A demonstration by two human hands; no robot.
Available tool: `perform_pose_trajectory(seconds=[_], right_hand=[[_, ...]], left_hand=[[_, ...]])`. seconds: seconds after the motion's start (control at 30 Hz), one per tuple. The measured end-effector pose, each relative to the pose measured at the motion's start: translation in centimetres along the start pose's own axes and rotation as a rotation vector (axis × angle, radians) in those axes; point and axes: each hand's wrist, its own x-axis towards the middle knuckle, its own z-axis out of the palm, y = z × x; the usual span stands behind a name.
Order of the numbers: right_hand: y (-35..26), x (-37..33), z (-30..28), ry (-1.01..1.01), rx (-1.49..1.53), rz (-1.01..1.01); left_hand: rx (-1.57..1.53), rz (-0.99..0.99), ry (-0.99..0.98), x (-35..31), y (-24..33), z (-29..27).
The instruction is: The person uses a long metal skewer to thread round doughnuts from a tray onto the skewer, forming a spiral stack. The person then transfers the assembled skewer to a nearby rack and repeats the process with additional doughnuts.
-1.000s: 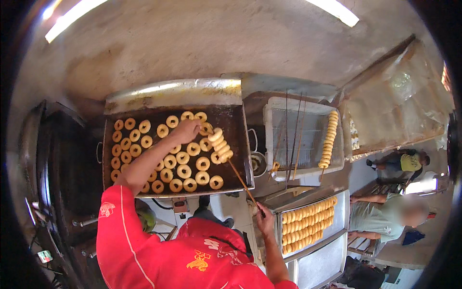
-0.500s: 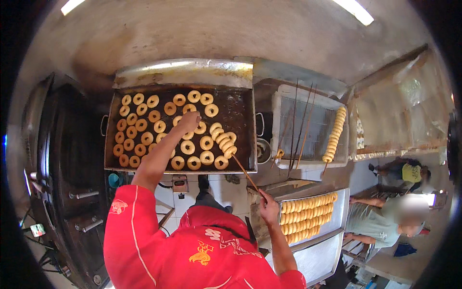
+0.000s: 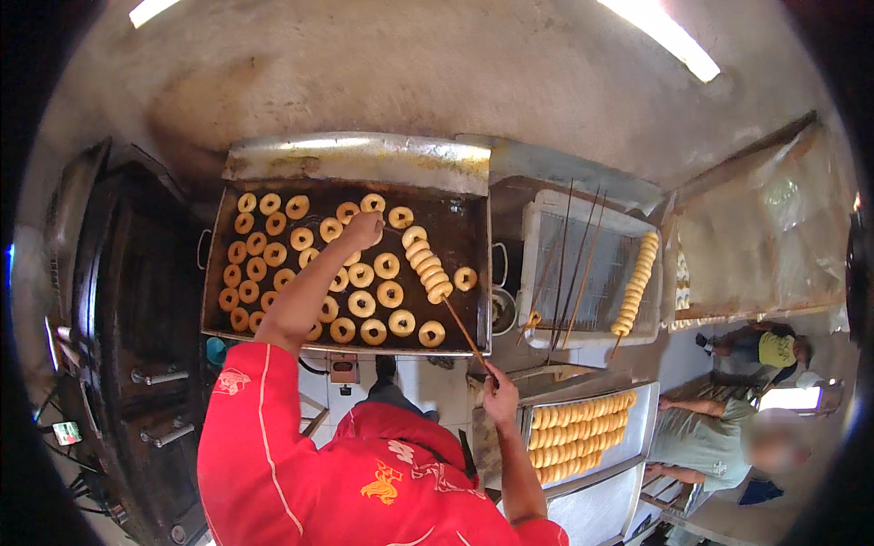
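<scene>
The right hand [image 3: 501, 398] is closed around the near end of a stick [image 3: 462, 329], which slants far and left over the dark pan [image 3: 469, 241]; pale threaded rings [image 3: 426, 264] sit along its far part. The left hand [image 3: 367, 229] is over the pan among loose rings [image 3: 390, 294], fingers curled; whether it grips or touches one cannot be told.
</scene>
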Motion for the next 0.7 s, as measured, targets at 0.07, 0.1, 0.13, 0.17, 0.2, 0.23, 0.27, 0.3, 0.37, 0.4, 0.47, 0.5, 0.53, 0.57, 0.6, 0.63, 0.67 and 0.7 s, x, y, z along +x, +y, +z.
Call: perform_pose_trajectory(seconds=[0.07,0.1,0.13,0.17,0.2,0.23,0.27,0.3,0.37,0.4,0.47,0.5,0.53,0.57,0.6,0.63,0.67,0.7], right_hand=[[0.6,0.9,1.3,0.039,0.044,0.02],[0.2,1.9,1.9,0.048,0.043,0.011],[-0.2,2.5,2.3,0.057,0.041,0.003],[-0.4,2.4,2.2,0.043,-0.003,0.051],[-1.3,2.3,1.5,0.028,-0.049,0.093],[-1.9,2.1,0.7,0.015,-0.099,0.142],[-2.3,2.0,0.3,0.009,-0.14,0.153],[-2.8,2.1,-0.3,-0.013,-0.181,0.139],[-3.2,2.2,-0.6,-0.066,-0.223,0.17],[-3.4,3.2,-0.4,-0.097,-0.22,0.199],[-2.4,4.2,0.4,-0.055,-0.163,0.148],[-0.7,4.9,1.7,0.003,-0.106,0.063],[0.0,5.0,2.2,0.066,-0.048,-0.013],[0.9,4.9,2.2,0.053,0.026,-0.018],[1.8,4.0,1.9,0.057,0.099,0.009],[2.7,3.2,1.3,0.062,0.172,0.026],[3.5,2.1,0.5,0.061,0.211,0.057],[4.6,0.2,-0.3,0.058,0.252,0.09]], left_hand=[[-0.059,0.102,-0.047,0.2,2.1,-0.2],[-0.04,0.177,-0.016,0.1,2.2,-0.4],[-0.021,0.253,0.014,0.1,2.3,-0.5],[0.05,0.224,-0.021,0.1,2.4,-0.7],[0.071,0.222,0.008,0.3,2.3,-0.8],[0.088,0.226,0.03,0.6,2.3,-0.5],[0.104,0.232,0.05,1.2,2.4,-0.2],[0.114,0.202,0.148,2.1,0.8,-0.2],[0.182,0.032,0.175,4.0,-0.3,-0.7],[0.219,-0.053,0.189,4.4,-0.7,-1.0],[0.129,0.017,0.143,4.3,-1.5,-2.1],[0.082,0.033,0.129,3.7,-2.1,-3.1],[0.035,0.057,0.108,3.1,-1.8,-3.8],[-0.022,0.099,0.138,2.0,-1.7,-4.7],[-0.078,0.161,0.14,0.6,-0.1,-5.5],[-0.136,0.221,0.148,-1.1,1.9,-6.6],[-0.107,0.209,0.116,-3.2,3.2,-7.7],[-0.078,0.195,0.082,-5.5,4.5,-8.5]])
